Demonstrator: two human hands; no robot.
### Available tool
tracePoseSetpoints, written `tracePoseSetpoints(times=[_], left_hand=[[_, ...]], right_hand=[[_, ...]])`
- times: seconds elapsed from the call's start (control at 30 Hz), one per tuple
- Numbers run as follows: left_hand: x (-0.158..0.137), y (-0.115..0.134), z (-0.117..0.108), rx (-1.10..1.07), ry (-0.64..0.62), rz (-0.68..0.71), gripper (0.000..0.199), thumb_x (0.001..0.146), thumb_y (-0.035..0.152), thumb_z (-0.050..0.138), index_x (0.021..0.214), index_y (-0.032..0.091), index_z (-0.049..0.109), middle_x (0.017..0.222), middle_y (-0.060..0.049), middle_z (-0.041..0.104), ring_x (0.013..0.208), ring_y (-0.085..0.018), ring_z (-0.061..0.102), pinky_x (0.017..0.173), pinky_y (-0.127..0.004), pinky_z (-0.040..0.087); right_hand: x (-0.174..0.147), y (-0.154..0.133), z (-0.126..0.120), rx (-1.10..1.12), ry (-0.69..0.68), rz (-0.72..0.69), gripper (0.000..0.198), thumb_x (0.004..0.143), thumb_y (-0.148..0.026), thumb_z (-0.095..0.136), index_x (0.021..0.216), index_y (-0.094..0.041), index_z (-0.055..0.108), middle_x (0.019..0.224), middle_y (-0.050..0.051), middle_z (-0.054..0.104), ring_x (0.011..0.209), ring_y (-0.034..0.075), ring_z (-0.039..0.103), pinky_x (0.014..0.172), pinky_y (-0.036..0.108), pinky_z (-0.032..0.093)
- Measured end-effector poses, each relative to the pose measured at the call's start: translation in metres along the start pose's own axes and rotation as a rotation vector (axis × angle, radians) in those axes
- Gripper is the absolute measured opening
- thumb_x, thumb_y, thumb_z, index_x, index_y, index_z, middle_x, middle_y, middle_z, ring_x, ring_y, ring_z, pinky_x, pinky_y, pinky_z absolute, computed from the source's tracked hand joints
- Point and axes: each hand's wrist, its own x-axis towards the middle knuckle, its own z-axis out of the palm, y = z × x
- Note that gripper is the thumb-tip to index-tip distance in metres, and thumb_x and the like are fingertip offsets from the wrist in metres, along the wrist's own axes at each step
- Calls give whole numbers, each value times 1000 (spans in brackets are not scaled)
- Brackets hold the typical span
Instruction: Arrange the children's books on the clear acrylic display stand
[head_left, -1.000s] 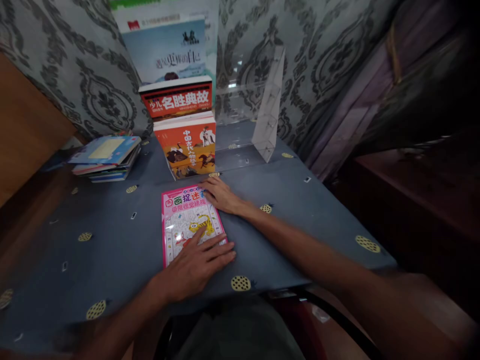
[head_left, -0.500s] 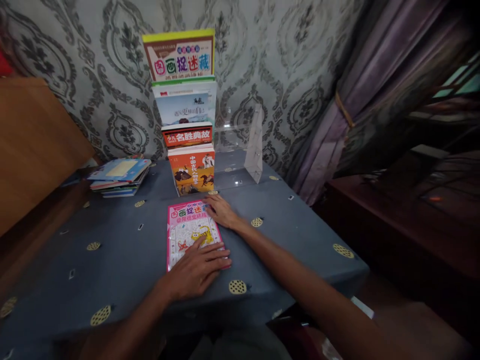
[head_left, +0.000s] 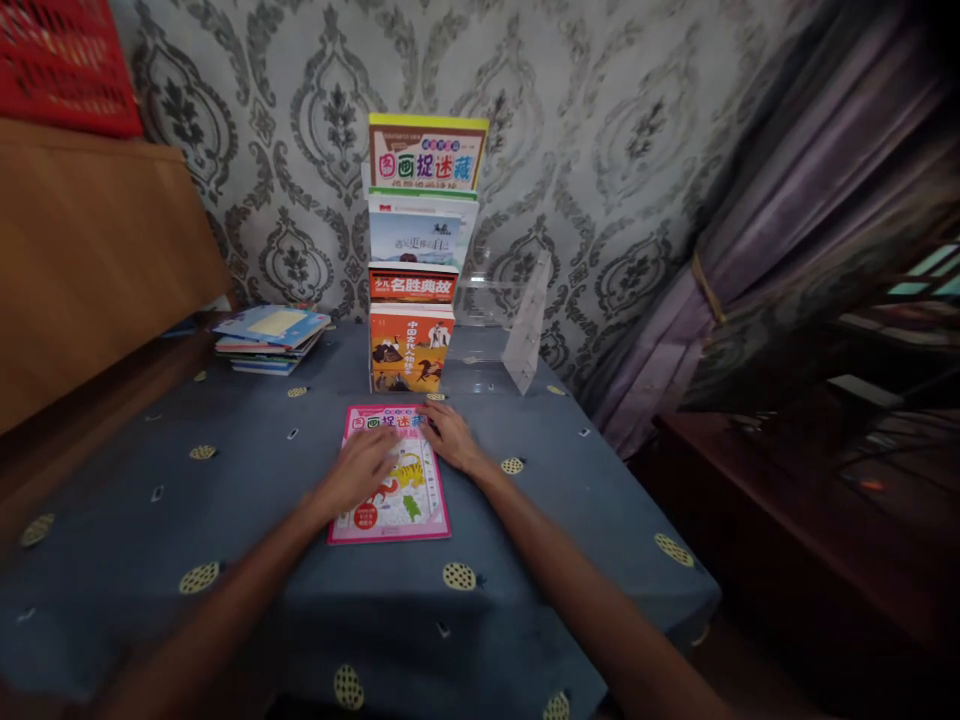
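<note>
A pink-bordered children's picture book lies flat on the table, its cover showing a yellow tiger and a red animal. My left hand is over the book's upper left part, fingers stretched out and a little blurred; whether it touches the cover I cannot tell. At the top right corner of the same book rests my right hand, its fingers extended along the edge. Behind the book stands a clear display rack. Its left side holds an orange book in front, with several others rising in tiers behind.
A pile of books sits at the back left of the table, which has a grey-blue pineapple-print cloth. Left of it are a wooden cabinet and a red basket. A purple curtain hangs at the right.
My left hand has moved from the book's lower right part up to its upper left, uncovering the lower cover. My right hand stays at the top right corner. The camera view has shifted.
</note>
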Motion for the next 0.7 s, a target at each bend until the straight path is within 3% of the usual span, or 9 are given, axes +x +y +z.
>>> tracePoseSetpoints(times=[0.13,0.27,0.7], left_hand=[[15,-44,-4,126,52,-244,36,96,28,45,126,19,63,136,-14,63,129,-27,56,110,-51,43],[21,-66,-9,149,48,-306,38,96,28,41,125,16,63,130,-15,67,123,-28,59,109,-49,44],[22,-58,-14,197,-15,-316,40,101,27,35,127,12,61,130,-15,64,119,-27,58,108,-44,42]], right_hand=[[-2,2,2,1,-12,0,36,98,-24,49,131,-16,63,145,18,56,136,27,51,111,47,41],[-5,3,1,12,-13,-21,36,98,-24,49,130,-17,63,142,17,58,134,28,52,110,47,42],[-7,14,4,96,-3,-103,38,98,-28,47,130,-17,64,139,16,61,132,29,52,111,50,41]])
